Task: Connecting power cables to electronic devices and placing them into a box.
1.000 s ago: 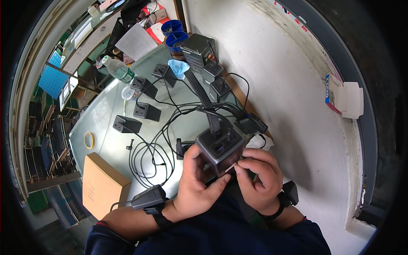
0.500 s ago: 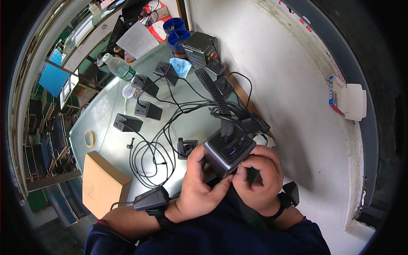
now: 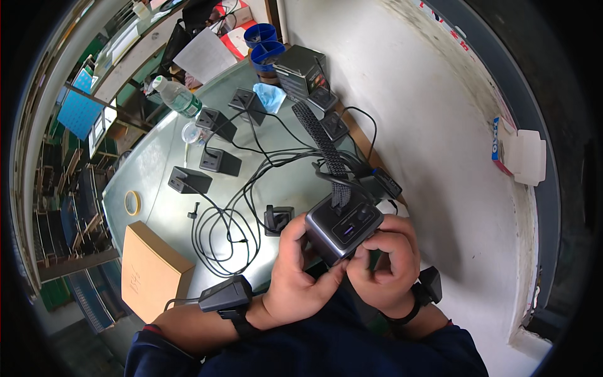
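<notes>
A cardboard box [image 3: 152, 271] is lying at the near left corner of a glass-topped table [image 3: 151, 169], with a roll of yellow tape [image 3: 132, 202] just beyond it and several black cube chargers [image 3: 189, 180] trailing looped black cables [image 3: 223, 235] across the middle. Above the table's near edge, a person in dark blue sleeves is holding up a dark grey, rounded block-shaped charger [image 3: 344, 227], its glossy face showing a small dark window and a round button. The left hand [image 3: 300, 271], wearing a black wrist device, is wrapping around the charger's left side and underside, thumb reaching toward its lower corner. The right hand [image 3: 384, 261], also strapped at the wrist, is curling its fingers against the lower right edge, pinching the block between both hands. The charger is sitting tilted, its long axis running from lower left to upper right, its glossy face turned up toward the camera. A flat braided black strap [image 3: 326, 154] is running from its top away across the table toward a dark box [image 3: 300, 72] and two blue cups [image 3: 264, 44] at the far end.
</notes>
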A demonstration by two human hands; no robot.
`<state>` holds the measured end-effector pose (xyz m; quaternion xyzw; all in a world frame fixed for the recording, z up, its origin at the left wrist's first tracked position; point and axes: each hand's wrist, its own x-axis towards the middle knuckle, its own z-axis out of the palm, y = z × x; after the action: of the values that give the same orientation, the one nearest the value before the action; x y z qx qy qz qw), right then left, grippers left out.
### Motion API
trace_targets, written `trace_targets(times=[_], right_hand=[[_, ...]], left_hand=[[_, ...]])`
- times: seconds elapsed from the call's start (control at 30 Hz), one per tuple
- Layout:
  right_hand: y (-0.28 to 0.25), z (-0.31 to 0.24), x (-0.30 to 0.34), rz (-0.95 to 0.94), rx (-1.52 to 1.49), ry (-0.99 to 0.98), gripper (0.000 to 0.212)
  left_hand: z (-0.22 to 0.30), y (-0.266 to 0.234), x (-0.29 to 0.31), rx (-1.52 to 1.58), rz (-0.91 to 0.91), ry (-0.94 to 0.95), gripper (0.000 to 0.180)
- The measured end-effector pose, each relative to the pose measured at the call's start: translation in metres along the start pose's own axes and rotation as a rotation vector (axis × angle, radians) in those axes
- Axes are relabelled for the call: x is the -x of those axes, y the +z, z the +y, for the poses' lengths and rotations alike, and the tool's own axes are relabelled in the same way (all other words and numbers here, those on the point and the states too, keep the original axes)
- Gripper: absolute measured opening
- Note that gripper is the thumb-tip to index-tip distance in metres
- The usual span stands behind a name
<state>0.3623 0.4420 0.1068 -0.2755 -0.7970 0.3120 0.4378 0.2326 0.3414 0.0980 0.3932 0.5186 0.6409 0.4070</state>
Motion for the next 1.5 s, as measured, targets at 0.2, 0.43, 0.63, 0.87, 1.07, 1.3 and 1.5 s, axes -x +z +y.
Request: trace_targets(times=[0.2,0.43,0.63,0.87,1.07,1.3,1.5], right_hand=[[-0.0021,0.0024,0.0058,-0.012,-0.027,0.033,0.028],[-0.006,-0.0019,0.0064,-0.033,-0.002,0.062,0.028],[-0.0066,-0.0049,0.0042,-0.035,0.043,0.03,0.029],[-0.003,-0.0038,0.0037,-0.021,0.076,-0.005,0.027],[-0.0002,-0.0007,0.0028,-0.011,0.081,-0.019,0.029],[0.0018,0.0015,0.002,0.004,0.064,-0.022,0.03],[0.0028,0.0023,0.0018,0.004,0.031,-0.009,0.029]], left_hand=[[-0.0006,0.0006,0.0003,-0.003,0.006,-0.004,0.082],[-0.0012,0.0016,0.0013,-0.019,0.016,-0.029,0.082],[-0.0037,0.0028,0.0026,-0.014,0.024,-0.01,0.081],[-0.0053,0.0023,0.0042,-0.054,0.023,0.007,0.082],[-0.0072,0.0016,0.0025,-0.026,0.007,0.014,0.082],[-0.0087,0.0021,0.0005,0.015,0.008,0.015,0.082],[-0.0071,0.0008,-0.0008,0.006,0.016,-0.003,0.082]])
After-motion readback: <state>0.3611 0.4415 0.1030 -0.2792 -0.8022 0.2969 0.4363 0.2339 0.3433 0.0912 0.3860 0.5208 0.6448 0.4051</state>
